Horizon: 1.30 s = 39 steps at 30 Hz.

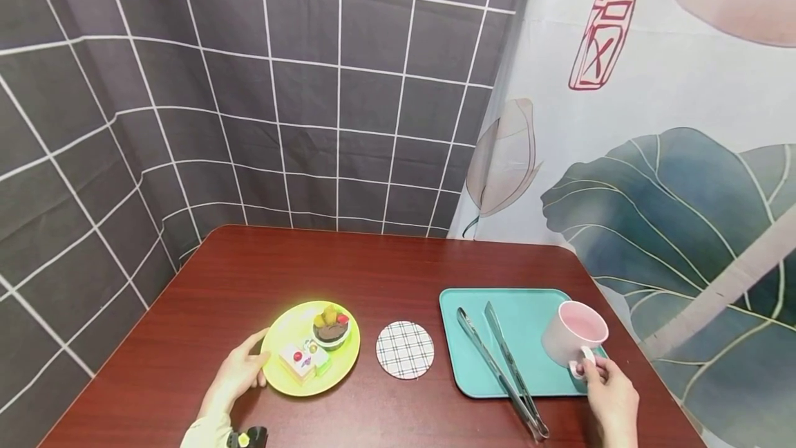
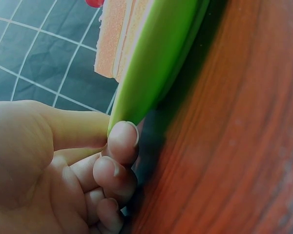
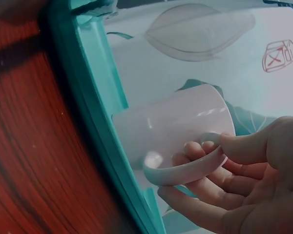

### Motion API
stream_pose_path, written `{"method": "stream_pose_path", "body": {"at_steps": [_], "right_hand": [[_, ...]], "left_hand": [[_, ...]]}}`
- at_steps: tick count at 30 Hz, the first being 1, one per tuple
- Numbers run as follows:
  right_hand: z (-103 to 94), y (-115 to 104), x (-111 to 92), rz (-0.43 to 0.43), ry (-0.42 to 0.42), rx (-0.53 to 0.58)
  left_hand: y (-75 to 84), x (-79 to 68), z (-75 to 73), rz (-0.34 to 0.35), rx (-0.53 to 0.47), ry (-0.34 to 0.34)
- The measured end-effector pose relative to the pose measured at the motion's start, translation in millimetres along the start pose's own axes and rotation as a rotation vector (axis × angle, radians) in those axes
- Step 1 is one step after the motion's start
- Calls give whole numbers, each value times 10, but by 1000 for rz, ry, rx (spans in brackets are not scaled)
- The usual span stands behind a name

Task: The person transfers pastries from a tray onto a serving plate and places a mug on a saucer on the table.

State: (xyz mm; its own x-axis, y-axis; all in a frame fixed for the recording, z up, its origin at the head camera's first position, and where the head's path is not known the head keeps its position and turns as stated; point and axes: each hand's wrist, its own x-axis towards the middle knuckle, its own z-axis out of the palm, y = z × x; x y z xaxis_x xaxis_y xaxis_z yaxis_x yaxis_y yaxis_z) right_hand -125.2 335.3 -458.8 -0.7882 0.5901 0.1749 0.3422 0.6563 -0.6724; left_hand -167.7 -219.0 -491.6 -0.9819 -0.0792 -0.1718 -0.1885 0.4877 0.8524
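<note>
My left hand [image 1: 239, 372] pinches the left rim of a yellow-green plate [image 1: 338, 372] between thumb and fingers. Toy-like cake pieces [image 1: 298, 360] and a small bowl of chocolate dessert with fruit [image 1: 332, 327] sit on it. In the left wrist view, a layered cake slice [image 2: 119, 41] stands above the plate's edge [image 2: 154, 63]. At the right, my right hand [image 1: 612, 396] grips the handle of a pale pink mug [image 1: 562, 337]. The mug is upright over the right part of a teal tray [image 1: 472, 379]. The right wrist view shows fingers through the mug's handle [image 3: 185, 173].
Metal tongs [image 1: 506, 365] lie across the tray, their joined end past its front edge. A round checked coaster [image 1: 405, 350] lies between plate and tray on the reddish-brown table [image 1: 298, 258]. Grid-patterned and leaf-printed curtains hang behind the table.
</note>
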Motion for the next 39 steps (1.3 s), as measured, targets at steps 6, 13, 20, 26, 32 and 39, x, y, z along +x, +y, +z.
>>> {"method": "stream_pose_path", "body": {"at_steps": [6,13,20,26,32,39], "right_hand": [[32,7,-3,12,30,7],[75,25,-56,77,106,91],[81,-18,-114,53,177,124],[57,-128,-187,14,207,174],[43,-310,-294,-101,203,252],[83,-505,-410,-202,151,329]], "left_hand": [[2,-8,-1,0,-13,0],[21,-33,-2,18,-70,-24],[21,-20,-3,12,-59,-12],[8,-3,8,-13,-40,-6],[10,3,8,-4,-34,5],[-8,19,8,-17,-38,4]]}}
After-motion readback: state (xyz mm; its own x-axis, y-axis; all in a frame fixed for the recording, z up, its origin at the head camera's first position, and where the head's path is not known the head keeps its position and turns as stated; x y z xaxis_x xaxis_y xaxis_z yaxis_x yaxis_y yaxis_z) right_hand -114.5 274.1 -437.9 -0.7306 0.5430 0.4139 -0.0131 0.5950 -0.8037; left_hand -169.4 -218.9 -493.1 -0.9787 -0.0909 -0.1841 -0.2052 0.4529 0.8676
